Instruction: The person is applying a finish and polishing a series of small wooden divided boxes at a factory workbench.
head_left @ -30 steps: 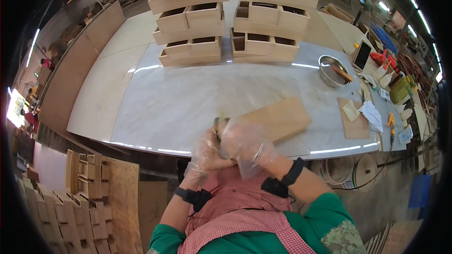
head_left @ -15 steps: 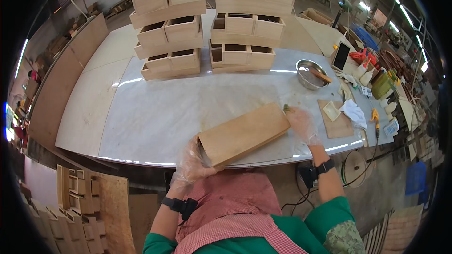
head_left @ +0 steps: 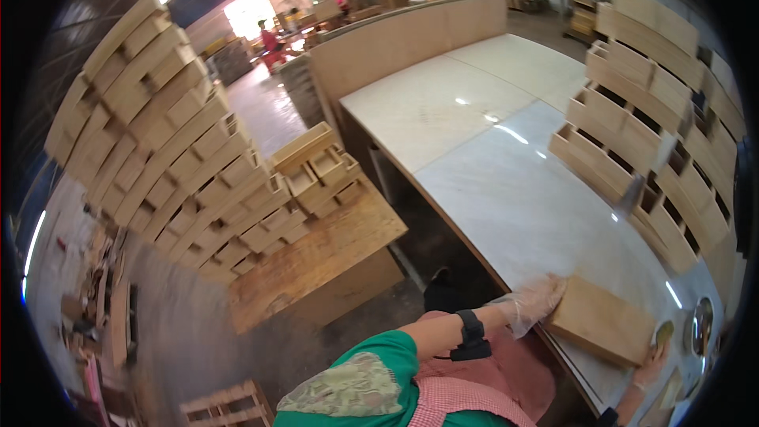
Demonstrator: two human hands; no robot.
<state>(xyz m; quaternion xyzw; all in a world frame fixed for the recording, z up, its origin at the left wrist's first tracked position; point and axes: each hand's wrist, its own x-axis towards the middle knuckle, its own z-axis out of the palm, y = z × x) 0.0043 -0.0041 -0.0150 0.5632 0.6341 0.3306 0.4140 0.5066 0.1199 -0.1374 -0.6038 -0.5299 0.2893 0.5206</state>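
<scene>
A broad pale worktable (head_left: 506, 190) is stretching diagonally across the view, its near edge running down toward the lower right. To its left, a tall bank of wooden drawer units (head_left: 174, 150) is rising in tiers, its nearest pieces sitting on a plywood board (head_left: 356, 233). More stacked drawers (head_left: 632, 122) are standing on the right part of the worktable, and a low brown partition (head_left: 411, 35) is lining its far left end. The wooden box (head_left: 601, 318) is lying near the worktable's front edge, slanting down to the right between both hands. Beyond its right end, a metal bowl (head_left: 701, 328) is sitting near the rim of the view. The left hand (head_left: 544, 300), in a clear plastic glove, is touching the box's left end; how firmly it is gripping, I cannot tell. The right hand (head_left: 651, 362) is pinching a small green pad (head_left: 665, 334) just beside the box's right end.
</scene>
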